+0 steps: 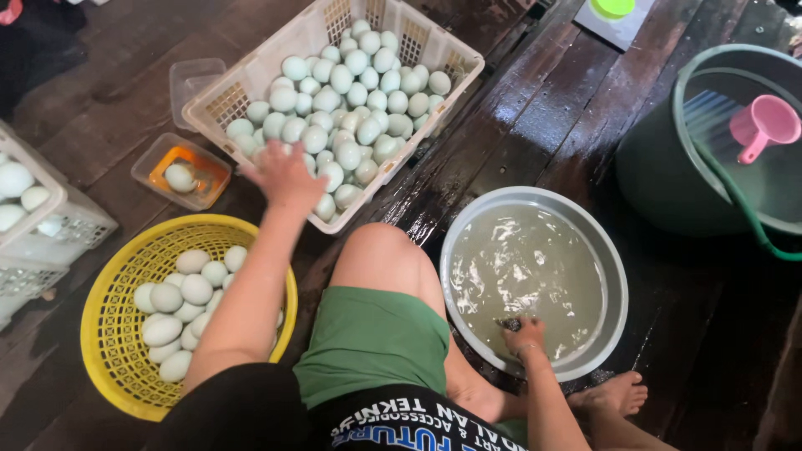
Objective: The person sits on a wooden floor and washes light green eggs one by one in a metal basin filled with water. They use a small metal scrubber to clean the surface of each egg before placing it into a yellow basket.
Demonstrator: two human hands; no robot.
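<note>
Washing pale eggs on a wet wooden floor (535, 125), one at a time, by the look of it.

A white crate (251, 92) of eggs (351, 92) sits far left; the left hand (284, 175), fingers spread and empty, hovers at its near edge. Right, a grey basin (614, 276) holds cloudy water where the right hand (525, 336) grips a dark scrubber (510, 323). A yellow basket (117, 367), near left, holds more eggs. Picking one likely needs a gentle grasp.
</note>
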